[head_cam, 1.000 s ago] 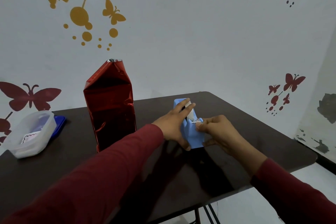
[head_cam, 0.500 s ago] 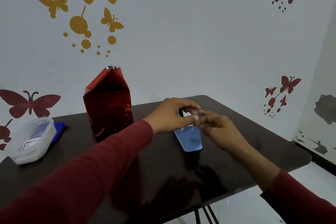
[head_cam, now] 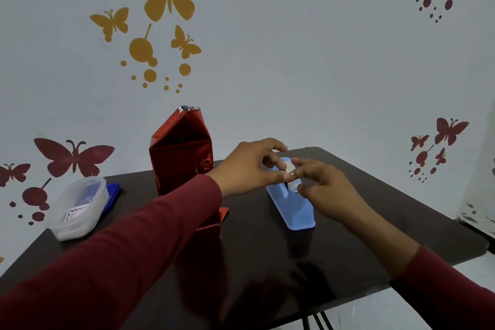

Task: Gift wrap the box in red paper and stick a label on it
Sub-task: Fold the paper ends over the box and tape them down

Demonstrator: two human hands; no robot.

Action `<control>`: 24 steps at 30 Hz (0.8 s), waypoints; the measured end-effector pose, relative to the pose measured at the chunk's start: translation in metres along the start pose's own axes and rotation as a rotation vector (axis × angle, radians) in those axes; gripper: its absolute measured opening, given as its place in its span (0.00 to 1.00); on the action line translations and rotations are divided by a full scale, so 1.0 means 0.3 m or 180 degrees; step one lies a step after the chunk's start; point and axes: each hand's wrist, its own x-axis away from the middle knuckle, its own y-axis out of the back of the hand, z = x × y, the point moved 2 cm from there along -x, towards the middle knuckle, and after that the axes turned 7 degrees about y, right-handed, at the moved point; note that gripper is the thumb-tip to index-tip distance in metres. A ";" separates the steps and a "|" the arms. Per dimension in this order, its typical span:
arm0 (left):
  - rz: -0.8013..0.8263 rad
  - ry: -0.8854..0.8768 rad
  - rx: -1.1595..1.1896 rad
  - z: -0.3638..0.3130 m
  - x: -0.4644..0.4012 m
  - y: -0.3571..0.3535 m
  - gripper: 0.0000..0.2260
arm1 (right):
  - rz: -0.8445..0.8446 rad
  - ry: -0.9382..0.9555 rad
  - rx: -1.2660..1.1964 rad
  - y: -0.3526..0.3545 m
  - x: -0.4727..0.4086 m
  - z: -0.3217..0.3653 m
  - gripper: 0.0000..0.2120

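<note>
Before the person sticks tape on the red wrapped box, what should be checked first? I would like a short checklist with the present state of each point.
1. Wrapped box stands upright on the table: ok.
2. Top flap of the paper is folded to a peak, ready for tape: ok.
3. Tape piece is torn free from the tape dispenser: cannot tell, the fingertips hide it.
4. Left hand and right hand meet above the dispenser, fingers pinched together: ok.
5. A hand steadies the box: not ok, both are away from it.
6. Label is at hand: cannot tell; a plastic container at the table's left holds something white.
</note>
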 end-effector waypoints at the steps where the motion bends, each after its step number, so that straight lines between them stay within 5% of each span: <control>1: -0.0010 0.0006 -0.0011 0.002 0.005 -0.002 0.23 | 0.0038 0.0004 0.0001 -0.008 -0.002 0.007 0.19; 5: -0.0156 -0.0014 -0.0135 0.001 0.027 0.012 0.17 | 0.0217 -0.0268 -0.0227 -0.024 -0.019 0.034 0.20; 10: -0.0240 -0.0081 -0.0321 -0.015 0.066 0.075 0.16 | 0.0313 -0.1374 -0.2070 -0.029 -0.050 0.073 0.22; 14: -0.0459 0.0048 -0.0167 -0.009 0.101 0.178 0.18 | 0.0056 -0.0857 -0.1927 -0.042 -0.084 0.117 0.26; 24: -0.0406 0.0381 -0.0233 0.031 0.160 0.331 0.19 | 0.0379 0.0284 -0.0792 -0.130 -0.160 0.265 0.19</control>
